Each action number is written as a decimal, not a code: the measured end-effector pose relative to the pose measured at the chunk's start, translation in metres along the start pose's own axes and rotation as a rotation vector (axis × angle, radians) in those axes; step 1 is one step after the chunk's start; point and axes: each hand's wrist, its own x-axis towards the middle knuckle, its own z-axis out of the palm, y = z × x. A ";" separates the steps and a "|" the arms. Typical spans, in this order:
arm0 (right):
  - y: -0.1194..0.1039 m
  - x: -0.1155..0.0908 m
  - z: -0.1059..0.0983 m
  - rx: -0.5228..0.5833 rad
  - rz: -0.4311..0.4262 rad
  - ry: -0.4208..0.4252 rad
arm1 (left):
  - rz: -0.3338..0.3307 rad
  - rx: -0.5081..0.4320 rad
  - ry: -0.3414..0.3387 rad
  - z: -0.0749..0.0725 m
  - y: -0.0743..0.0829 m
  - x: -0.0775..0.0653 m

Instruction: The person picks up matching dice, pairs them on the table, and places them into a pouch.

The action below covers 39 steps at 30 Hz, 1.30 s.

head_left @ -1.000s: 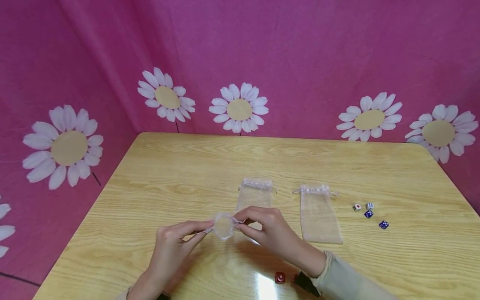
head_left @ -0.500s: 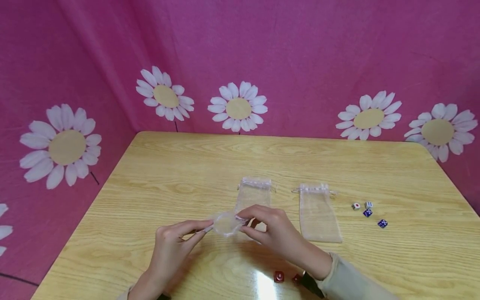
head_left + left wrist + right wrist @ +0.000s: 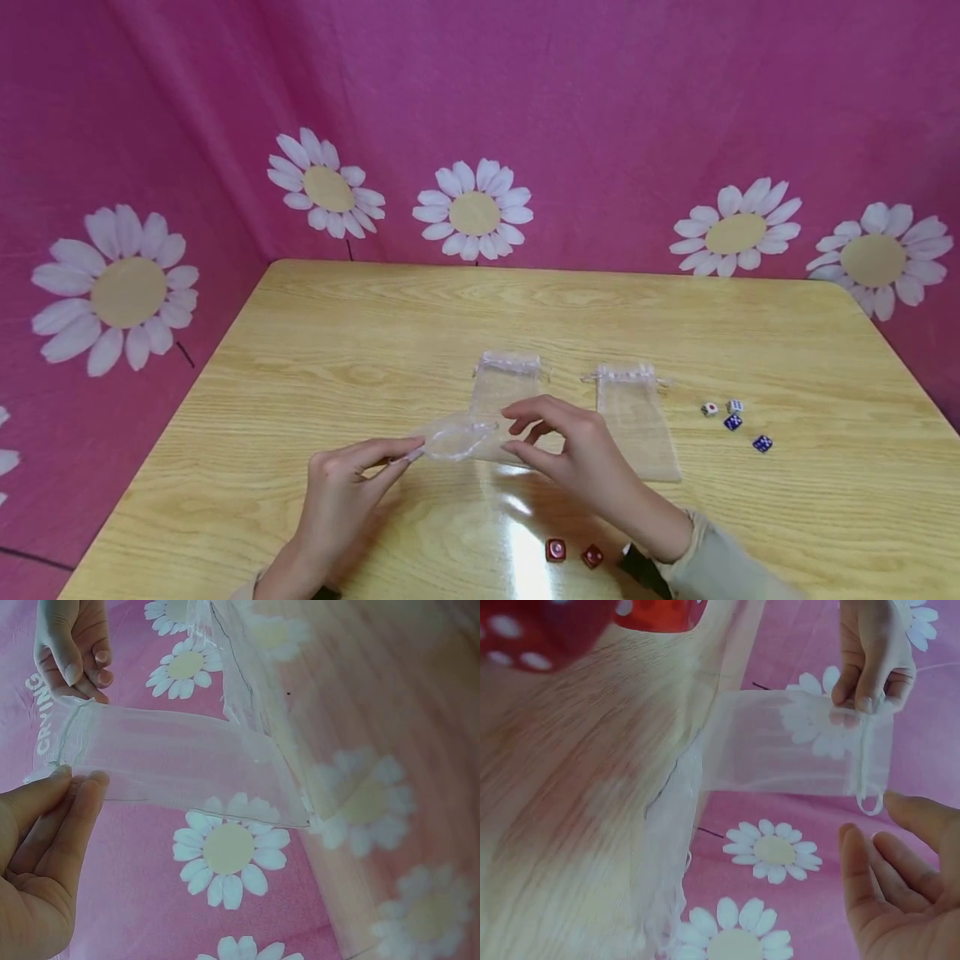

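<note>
Head view: one sheer bag (image 3: 180,754) of three is pinched at its mouth by the left hand (image 3: 341,483); the right hand (image 3: 585,442), thumb and fingers spread, is just beside its cord loop (image 3: 870,807). Two flat bags (image 3: 637,425) lie rightward of the pinch. Six dice: two red dice (image 3: 555,550) nearer the wearer, two white dice (image 3: 735,406) and two blue dice (image 3: 762,443) far right. Wood-grain table (image 3: 375,317), with glare (image 3: 528,562); pink daisy cloth (image 3: 600,108) behind. The right hand partly covers the right-hand flat bag.

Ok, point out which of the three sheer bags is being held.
The held bag is the one pinched in the left hand, leftmost in the head view. The middle bag and right bag lie unheld on the table.
</note>
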 end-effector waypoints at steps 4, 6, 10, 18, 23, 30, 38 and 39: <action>0.000 -0.008 -0.012 -0.060 0.012 0.019 | 0.020 -0.021 0.005 0.001 0.000 0.001; 0.001 -0.014 -0.016 -0.079 0.004 0.022 | 0.031 -0.020 0.009 0.001 -0.001 0.001; 0.003 -0.025 -0.021 -0.092 -0.006 0.012 | 0.036 -0.013 0.018 0.001 -0.001 0.001; 0.008 -0.042 -0.027 -0.133 -0.034 -0.023 | 0.036 -0.021 0.011 0.001 -0.001 0.000; 0.009 -0.054 -0.033 -0.149 -0.021 -0.096 | 0.041 -0.029 0.011 0.002 -0.001 0.000; 0.009 -0.070 -0.039 -0.149 0.047 -0.244 | 0.036 -0.024 0.004 0.001 -0.001 0.000; 0.005 -0.087 -0.047 -0.265 0.197 -0.435 | 0.032 -0.038 -0.009 0.001 0.000 0.000; 0.005 -0.088 -0.047 -0.267 0.225 -0.452 | 0.031 -0.038 -0.009 0.001 0.000 0.000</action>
